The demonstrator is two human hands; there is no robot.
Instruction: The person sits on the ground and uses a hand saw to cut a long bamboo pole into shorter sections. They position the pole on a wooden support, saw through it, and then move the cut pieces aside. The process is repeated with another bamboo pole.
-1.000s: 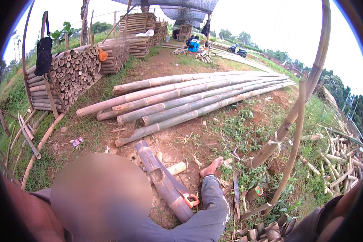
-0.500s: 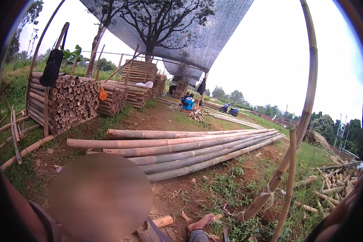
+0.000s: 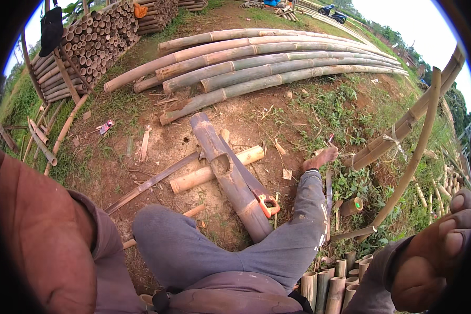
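My left hand (image 3: pixel 47 235) is raised close at the left edge, large in view, its fingers hidden. On the right, my right hand (image 3: pixel 429 256) is also raised close, with curled fingers near the dark rim; what they grip cannot be made out. Beyond my legs, a dark bamboo piece (image 3: pixel 246 200) with a hole cut in its side rests across a paler bamboo piece (image 3: pixel 188 181). Against its right side lies a hand saw (image 3: pixel 268 205) with an orange handle. Neither hand touches these.
Several long bamboo poles (image 3: pixel 277 79) lie across the ground ahead. Stacked bamboo (image 3: pixel 102 39) stands far left, and a split bamboo strip (image 3: pixel 152 180) lies left of the saw. Bamboo posts (image 3: pixel 424 107) lean at right. Upright cut tubes (image 3: pixel 336 293) stand by my right side.
The view has tilted down, bringing my legs, the saw and the notched bamboo into sight. Both raised hands show larger at the sides. A blurred patch at lower left is gone.
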